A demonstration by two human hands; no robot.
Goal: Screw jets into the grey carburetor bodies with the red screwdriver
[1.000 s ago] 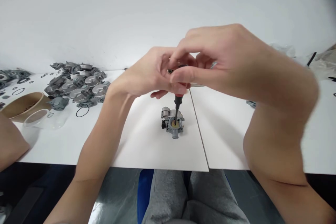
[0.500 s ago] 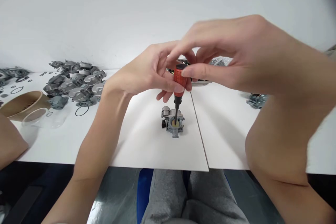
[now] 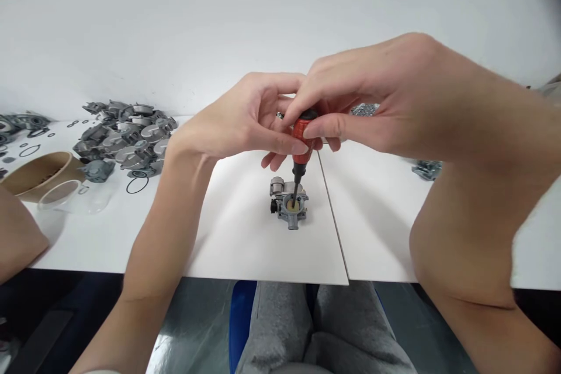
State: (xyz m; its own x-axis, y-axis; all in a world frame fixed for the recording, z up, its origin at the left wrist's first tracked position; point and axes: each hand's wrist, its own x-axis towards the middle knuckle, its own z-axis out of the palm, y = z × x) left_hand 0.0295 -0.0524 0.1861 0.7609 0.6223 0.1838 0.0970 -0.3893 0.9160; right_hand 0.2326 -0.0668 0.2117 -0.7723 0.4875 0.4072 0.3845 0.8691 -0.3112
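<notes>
A red-handled screwdriver (image 3: 302,146) stands nearly upright, its top leaning slightly right. Its tip is down in the round bore of a small grey metal carburetor (image 3: 289,204), where a yellowish disc shows. My right hand (image 3: 350,105) grips the top of the handle between thumb and fingers. Lower on the handle, my left hand (image 3: 263,123) closes its thumb and fingers around it from the left. Neither hand touches the carburetor, which sits on the white table (image 3: 245,234).
A heap of grey carburetors (image 3: 131,137) lies on the left. Near it are a brown bowl (image 3: 44,175), a clear plastic cup (image 3: 65,196) and black rubber rings (image 3: 137,185). Another carburetor (image 3: 427,169) sits at right. Someone's arm (image 3: 20,234) reaches in at far left.
My right hand has come down and its fingers have closed tighter over the handle's top. The screwdriver has tilted slightly to the right. The carburetor has stayed in place.
</notes>
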